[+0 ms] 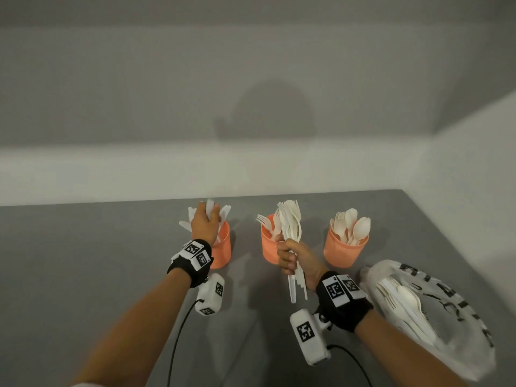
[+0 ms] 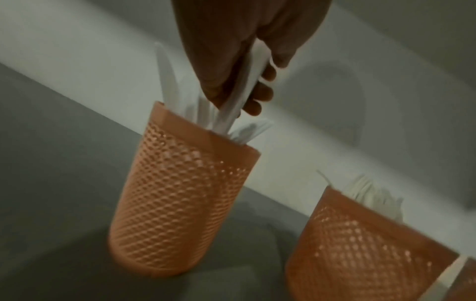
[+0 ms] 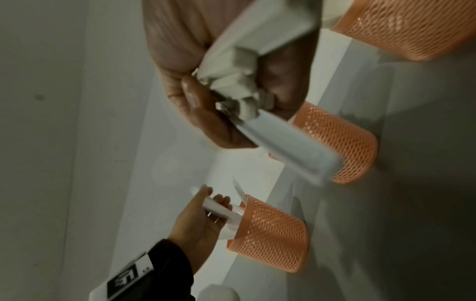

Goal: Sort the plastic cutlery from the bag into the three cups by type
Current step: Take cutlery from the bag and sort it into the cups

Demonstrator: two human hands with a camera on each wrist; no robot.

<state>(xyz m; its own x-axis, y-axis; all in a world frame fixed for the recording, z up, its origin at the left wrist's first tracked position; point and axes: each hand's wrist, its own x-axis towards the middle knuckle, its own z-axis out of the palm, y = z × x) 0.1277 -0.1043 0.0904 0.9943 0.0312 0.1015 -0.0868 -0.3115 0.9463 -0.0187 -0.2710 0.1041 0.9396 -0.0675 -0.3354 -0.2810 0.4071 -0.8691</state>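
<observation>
White plastic knives [image 2: 242, 95]: flat, thin, pinched between left hand [image 1: 204, 224] thumb and fingers, tips entering left cup [image 2: 180, 203]. Cups: three orange cylinders, lattice-textured walls, on grey table [image 1: 83, 261]; middle cup [image 1: 269, 247] holds forks, right cup [image 1: 344, 251] spoons. Right hand [image 1: 293, 258]: fist clamped round upright cutlery bundle [image 1: 290, 222]. Crinkled translucent bag [image 1: 452, 317], more cutlery inside, lies rightmost.

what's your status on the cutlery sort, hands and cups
Left hand lowering knives into left cup. Right hand gripping mixed bundle over middle cup. Bag still holds cutlery. Nothing blocking.
</observation>
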